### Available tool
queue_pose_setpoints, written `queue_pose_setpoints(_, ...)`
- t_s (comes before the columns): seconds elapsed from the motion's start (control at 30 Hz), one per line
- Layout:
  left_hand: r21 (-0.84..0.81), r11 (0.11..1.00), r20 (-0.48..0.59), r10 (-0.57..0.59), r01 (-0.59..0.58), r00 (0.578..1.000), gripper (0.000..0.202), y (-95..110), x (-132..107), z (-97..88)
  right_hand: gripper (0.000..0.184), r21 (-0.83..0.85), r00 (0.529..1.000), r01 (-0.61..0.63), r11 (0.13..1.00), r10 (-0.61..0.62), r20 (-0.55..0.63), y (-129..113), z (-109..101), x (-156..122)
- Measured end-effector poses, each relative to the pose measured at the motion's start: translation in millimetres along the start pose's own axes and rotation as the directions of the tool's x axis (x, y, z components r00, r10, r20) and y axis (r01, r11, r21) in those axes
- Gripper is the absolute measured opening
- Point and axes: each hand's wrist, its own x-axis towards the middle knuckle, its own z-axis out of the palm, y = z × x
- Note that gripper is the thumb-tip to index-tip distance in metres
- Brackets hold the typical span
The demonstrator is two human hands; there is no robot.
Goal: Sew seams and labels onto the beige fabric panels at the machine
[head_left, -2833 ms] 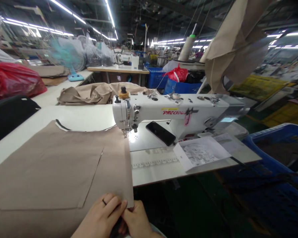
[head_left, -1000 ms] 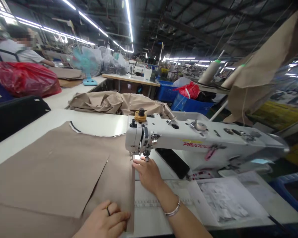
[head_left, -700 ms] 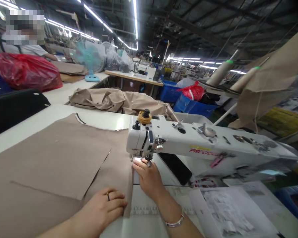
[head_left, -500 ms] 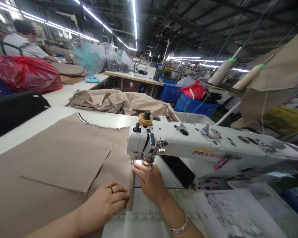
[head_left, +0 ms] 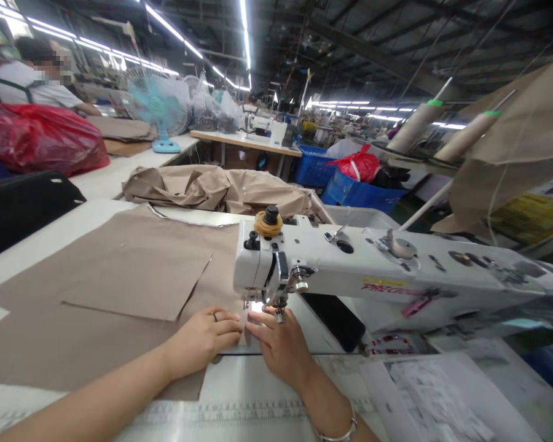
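Note:
A large tan fabric panel with a patch pocket lies flat on the white table. Its right edge runs under the needle of a white sewing machine. My left hand rests flat on the fabric just left of the presser foot, fingers stretched out, a ring on one finger. My right hand lies beside it, fingertips on the fabric edge right below the lit needle. A bracelet shows on my right wrist.
A black phone lies under the machine arm. Papers sit at the lower right. A heap of tan cloth, a red bag, a fan, blue bins and thread cones stand behind. Another person works far left.
The fabric has slid away from me under the presser foot. My left hand moved forward along its edge until it lay next to my right hand at the needle.

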Motion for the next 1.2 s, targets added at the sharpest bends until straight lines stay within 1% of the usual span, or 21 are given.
queue_pose_setpoints(0.07,0.0,1.0,0.036,-0.006,0.006,0.999,0.016,-7,4,-0.7,0.039,-0.01,1.0,-0.012,1.0,0.011,-0.012,0,1,0)
queue_pose_setpoints(0.27,-0.001,1.0,0.099,-0.015,0.015,0.995,0.03,-24,22,-8.1,0.043,-0.079,0.996,-0.089,0.993,0.089,0.001,-2,0,3)
queue_pose_setpoints(0.43,0.049,0.996,0.111,-0.073,0.068,0.991,0.035,-37,31,-7.7,0.045,-0.092,0.993,-0.118,0.989,0.116,-0.021,-2,0,4)
queue_pose_setpoints(0.57,0.07,0.993,0.117,-0.103,0.095,0.988,0.035,-45,32,-5.9,0.043,-0.082,0.99,-0.138,0.987,0.137,-0.022,-1,-1,4)
queue_pose_setpoints(0.63,0.068,0.993,0.117,-0.107,0.099,0.987,0.035,-47,31,-5.2,0.043,-0.076,0.99,-0.143,0.987,0.142,-0.019,-1,-1,4)
queue_pose_setpoints(0.73,0.055,0.993,0.132,-0.108,0.101,0.985,0.035,-41,29,-4.4,0.042,-0.07,0.99,-0.135,0.988,0.133,-0.038,0,0,4)
queue_pose_setpoints(0.8,0.049,0.989,0.175,-0.147,0.141,0.973,0.035,-36,32,-6.0,0.04,-0.065,0.991,-0.125,0.99,0.122,-0.055,1,1,5)
queue_pose_setpoints(0.87,0.05,0.981,0.234,-0.195,0.189,0.952,0.034,-36,36,-12.3,0.037,-0.061,0.991,-0.12,0.991,0.116,-0.062,2,1,5)
queue_pose_setpoints(0.93,0.076,0.971,0.32,-0.239,0.226,0.917,0.03,-44,39,-25.8,0.036,-0.059,0.991,-0.124,0.991,0.12,-0.064,1,1,5)
queue_pose_setpoints(0.97,0.118,0.954,0.357,-0.301,0.277,0.884,0.028,-53,38,-35.2,0.037,-0.057,0.99,-0.126,0.99,0.122,-0.064,1,1,5)
queue_pose_setpoints(1.0,0.183,0.917,0.377,-0.399,0.355,0.836,0.028,-63,34,-45.8,0.037,-0.054,0.99,-0.129,0.99,0.125,-0.064,0,0,5)
queue_pose_setpoints(1.03,0.263,0.853,0.377,-0.52,0.45,0.766,0.032,-74,27,-57.0,0.037,-0.05,0.99,-0.133,0.99,0.13,-0.063,0,0,4)
queue_pose_setpoints(1.07,0.357,0.732,0.331,-0.68,0.58,0.654,0.038,-86,18,-68.0,0.037,-0.046,0.989,-0.135,0.99,0.132,-0.066,0,0,4)
queue_pose_setpoints(1.1,0.412,0.641,0.284,-0.766,0.648,0.577,0.045,-95,6,-78.2,0.036,-0.04,0.989,-0.134,0.99,0.131,-0.075,0,0,4)
queue_pose_setpoints(1.13,0.44,0.588,0.269,-0.807,0.679,0.525,0.051,-102,-8,-87.0,0.034,-0.035,0.988,-0.128,0.991,0.125,-0.09,1,1,4)
queue_pose_setpoints(1.17,0.464,0.544,0.251,-0.838,0.7,0.485,0.052,-105,-21,-93.9,0.03,-0.03,0.987,-0.115,0.993,0.111,-0.114,3,2,4)
queue_pose_setpoints(1.2,0.492,0.506,0.241,-0.861,0.708,0.448,0.054,-103,-34,-98.9,0.027,-0.026,0.986,-0.098,0.995,0.093,-0.138,4,2,4)
